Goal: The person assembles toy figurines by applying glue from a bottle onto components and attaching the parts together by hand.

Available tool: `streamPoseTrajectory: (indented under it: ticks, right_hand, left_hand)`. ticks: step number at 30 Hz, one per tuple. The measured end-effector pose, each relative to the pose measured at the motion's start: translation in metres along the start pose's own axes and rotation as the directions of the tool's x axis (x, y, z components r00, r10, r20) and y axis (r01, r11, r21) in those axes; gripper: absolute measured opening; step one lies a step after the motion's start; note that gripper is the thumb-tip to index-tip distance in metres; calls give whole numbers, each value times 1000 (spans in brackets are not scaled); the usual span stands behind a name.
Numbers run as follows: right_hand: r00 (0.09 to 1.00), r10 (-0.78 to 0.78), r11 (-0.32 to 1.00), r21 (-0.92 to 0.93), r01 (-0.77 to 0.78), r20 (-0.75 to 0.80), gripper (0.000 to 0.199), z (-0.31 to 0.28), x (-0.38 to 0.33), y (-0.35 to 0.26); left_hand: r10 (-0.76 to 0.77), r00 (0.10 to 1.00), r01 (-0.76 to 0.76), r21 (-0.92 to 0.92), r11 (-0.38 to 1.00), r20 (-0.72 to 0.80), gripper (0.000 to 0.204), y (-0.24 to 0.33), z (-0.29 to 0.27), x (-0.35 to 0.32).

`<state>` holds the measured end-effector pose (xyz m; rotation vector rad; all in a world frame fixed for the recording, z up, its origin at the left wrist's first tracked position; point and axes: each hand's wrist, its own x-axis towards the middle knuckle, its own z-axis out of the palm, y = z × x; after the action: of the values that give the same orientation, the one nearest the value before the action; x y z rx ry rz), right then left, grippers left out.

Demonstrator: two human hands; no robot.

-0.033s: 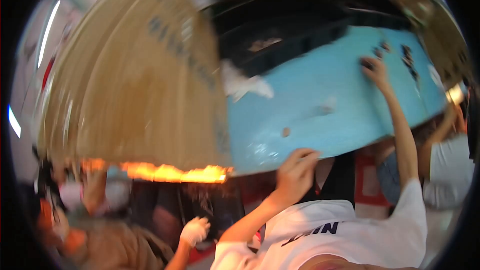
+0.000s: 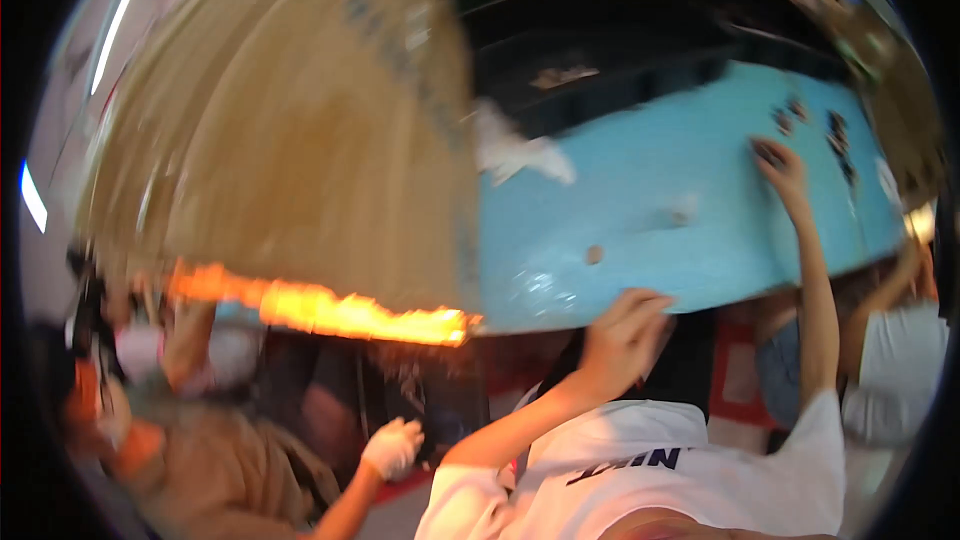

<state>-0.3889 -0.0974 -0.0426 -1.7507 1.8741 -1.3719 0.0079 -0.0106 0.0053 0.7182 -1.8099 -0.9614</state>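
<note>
My right hand (image 2: 784,172) reaches over the light blue tabletop (image 2: 650,180), its fingers closed on a small dark piece (image 2: 769,152) too blurred to name. Just beyond it lie small dark and reddish parts (image 2: 788,117), with a row of dark parts (image 2: 840,145) to their right. By the table's front edge is my left hand (image 2: 622,343), fingers loosely bent and partly apart, with nothing visible in them. A small brownish round piece (image 2: 594,255) lies on the tabletop beyond the left hand, and a small clear or whitish item (image 2: 683,209) sits farther right.
A large brown cardboard box (image 2: 290,160) stands at the left, beside a crumpled white cloth or bag (image 2: 520,152). Black trays (image 2: 600,60) line the back. A person with a gloved hand (image 2: 393,448) is at lower left; another person in a light top (image 2: 897,360) is at right.
The whole scene has shifted rightward in the picture. My right hand, still closed on the dark piece, has come slightly nearer to me. My left hand stays by the front edge.
</note>
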Motion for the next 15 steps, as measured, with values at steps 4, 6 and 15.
streamPoseTrajectory:
  ticks: [4,6,15]
  right_hand:
    - [979,201,964,183,-194,-22,51,-7,-128,-85]
    - [991,134,962,240,-130,-1,58,7,-172,-155]
    - [953,-292,939,-168,301,76,55,83,-197,-256]
  left_hand:
    - [-441,840,539,-571,620,315,51,-10,49,-17]
    - [-514,755,640,-625,446,407,56,-9,63,-16]
    - [-481,856,411,-816,407,191,31,1,32,-37]
